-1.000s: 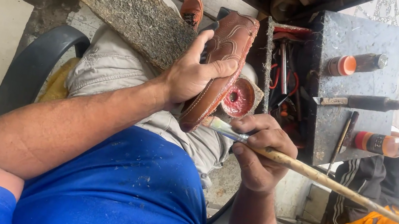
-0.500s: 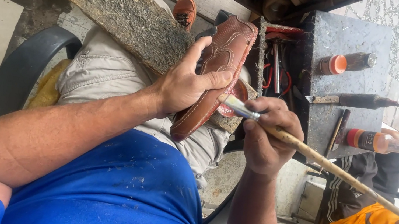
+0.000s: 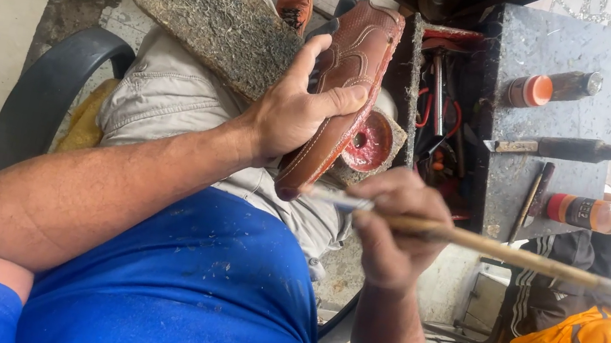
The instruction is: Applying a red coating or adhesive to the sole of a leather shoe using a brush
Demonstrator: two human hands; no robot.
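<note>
A rough wooden board [image 3: 192,5] lies across the lap; bottles [image 3: 550,87] and a tool [image 3: 561,148] rest on the grey stone block [image 3: 563,41].

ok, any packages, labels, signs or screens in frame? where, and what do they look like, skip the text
No signs or screens; three containers, one with a label.
Upper bottle: lying on the grey block, dark body, orange end.
Lower bottle: lying at the block's lower right edge, amber, orange label band, dark cap.
Small tub: beside the brown shoe that the left hand holds, round, open, reddish inside.
</note>
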